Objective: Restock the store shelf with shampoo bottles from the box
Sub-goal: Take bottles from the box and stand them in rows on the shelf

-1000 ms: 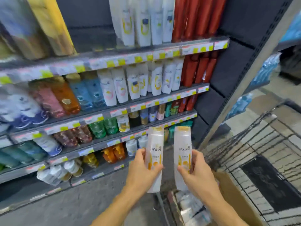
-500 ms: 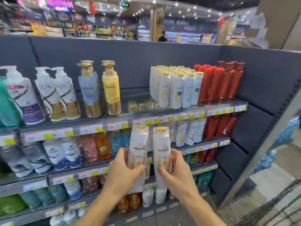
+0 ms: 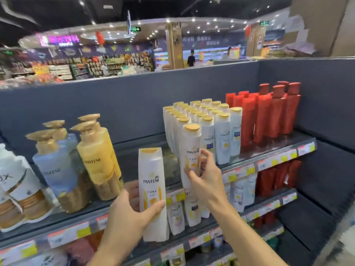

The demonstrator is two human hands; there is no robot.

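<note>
1. I see the right hand [image 3: 206, 177] setting a white shampoo bottle [image 3: 191, 156] at the front of the top shelf [image 3: 269, 160], just beside the block of matching gold-capped white bottles [image 3: 203, 121]. I judge it goes there because that row already carries the same product, with red bottles [image 3: 269, 112] just beyond to the right.
2. The bottle stands nearly upright with its label facing out, which suits a shelf front. I cannot tell whether its base is already resting on the shelf.
3. The right hand's grip looks loose: thumb on the label, fingers curved round the bottle's right side, one finger raised off it.
4. The left hand [image 3: 132, 210] holds a second shampoo bottle [image 3: 152, 192] lower down, in front of the shelf edge and its price tags [image 3: 240, 172]. I take it as waiting its turn, kept upright and ready.
5. The left hand wraps firmly round that bottle's lower half, thumb across the front, fingers behind.
6. To the left stand larger pump bottles [image 3: 96, 156], well apart from the gap being filled. The box is not in view.
</note>
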